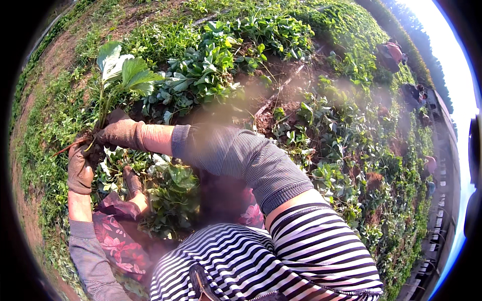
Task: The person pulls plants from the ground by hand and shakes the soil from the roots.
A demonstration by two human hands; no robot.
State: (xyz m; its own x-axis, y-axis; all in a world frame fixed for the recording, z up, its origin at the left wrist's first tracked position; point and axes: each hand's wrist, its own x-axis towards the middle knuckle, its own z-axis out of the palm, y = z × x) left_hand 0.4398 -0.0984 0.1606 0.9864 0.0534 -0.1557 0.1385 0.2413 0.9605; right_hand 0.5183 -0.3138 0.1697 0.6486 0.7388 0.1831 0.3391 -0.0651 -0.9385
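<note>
My left hand (81,169), in a soil-stained brown glove, holds the root end of a leafy strawberry plant (107,90) at the left. Against the same root clump rests my right hand (118,131), in a matching dirty glove, its fingers closed round the base of the stems. The plant stands roughly upright, its broad green leaves above the hands. Dark soil clings to the roots (92,145), and a reddish runner sticks out to the left. The fingertips are partly hidden by soil and roots.
Low leafy plants (222,56) and weeds surround me. Bare soil (267,113) shows between rows, with a dry stick on it. My foot (132,180) is among leaves below the hands. Other people (393,52) are far off at the right, near a long structure (438,210).
</note>
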